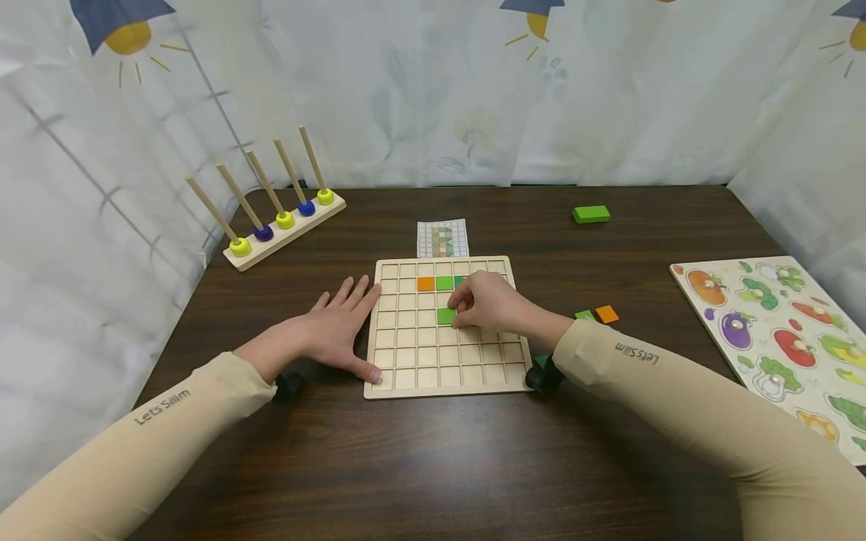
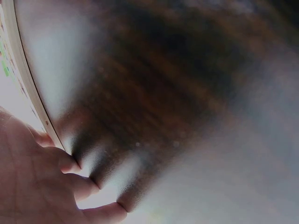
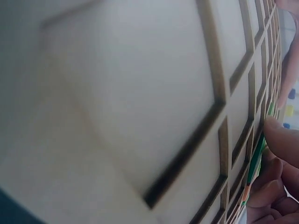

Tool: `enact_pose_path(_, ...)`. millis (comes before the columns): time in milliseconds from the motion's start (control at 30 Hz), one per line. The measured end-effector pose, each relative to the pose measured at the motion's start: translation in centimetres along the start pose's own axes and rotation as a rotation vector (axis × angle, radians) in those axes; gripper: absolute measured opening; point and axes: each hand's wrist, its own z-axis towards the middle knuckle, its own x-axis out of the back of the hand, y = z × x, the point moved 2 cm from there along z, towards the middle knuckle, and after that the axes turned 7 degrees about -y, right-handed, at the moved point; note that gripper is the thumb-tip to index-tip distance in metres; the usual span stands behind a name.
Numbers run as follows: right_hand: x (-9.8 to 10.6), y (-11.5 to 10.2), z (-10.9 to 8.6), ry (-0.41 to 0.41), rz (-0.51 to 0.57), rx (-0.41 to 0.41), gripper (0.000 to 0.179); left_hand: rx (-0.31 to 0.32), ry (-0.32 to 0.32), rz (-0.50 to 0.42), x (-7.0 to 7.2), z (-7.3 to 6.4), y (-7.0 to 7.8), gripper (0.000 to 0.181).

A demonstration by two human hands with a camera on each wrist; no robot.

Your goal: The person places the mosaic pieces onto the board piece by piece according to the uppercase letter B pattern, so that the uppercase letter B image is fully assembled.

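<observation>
A wooden grid board (image 1: 446,391) lies on the dark table, with an orange tile (image 1: 425,284), a light green tile (image 1: 443,283) and a partly covered dark green tile (image 1: 460,281) in one row. My right hand (image 1: 489,302) pinches another light green tile (image 1: 446,316) by its right side, over a cell two rows nearer. In the right wrist view, the thumb (image 3: 282,140) and curled fingers are close above the grid. My left hand (image 1: 336,328) lies spread at the board's left edge, its thumb on the frame; the fingertips touch the table in the left wrist view.
A printed pattern card (image 1: 443,239) lies behind the board. Beside the right forearm are an orange tile (image 1: 607,314) and green tiles (image 1: 585,315). A green block (image 1: 591,215) is farther back, a peg stacker (image 1: 287,239) at back left, a vegetable puzzle board (image 1: 727,282) at right.
</observation>
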Motion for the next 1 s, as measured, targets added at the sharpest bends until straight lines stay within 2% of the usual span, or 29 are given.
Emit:
enact_pose_path(167, 0.6, 0.3, -0.6, 0.014, 0.041, -0.005, 0.024, -0.001, 0.0, -0.002, -0.1, 0.0, 0.0, 0.143)
enact_pose_path(333, 2.5, 1.7, -2.1, 0.056, 0.056, -0.03, 0.024, 0.0, -0.002, -0.002, -0.1, 0.1, 0.0, 0.142)
enact_pose_path(633, 6.3, 7.2, -6.1, 0.083, -0.074, -0.067, 0.026, 0.014, -0.015, -0.009, 0.1, 0.0, 0.2, 0.143)
enact_pose_path(833, 7.8, 10.6, -8.9, 0.031, -0.11, -0.111, 0.032, 0.016, -0.018, -0.009, 0.1, -0.1, 0.2, 0.143)
enact_pose_path(1000, 8.4, 12.6, -10.2, -0.002, -0.119, -0.126, 0.033, 0.013, -0.013, -0.015, 0.1, -0.2, 0.2, 0.142)
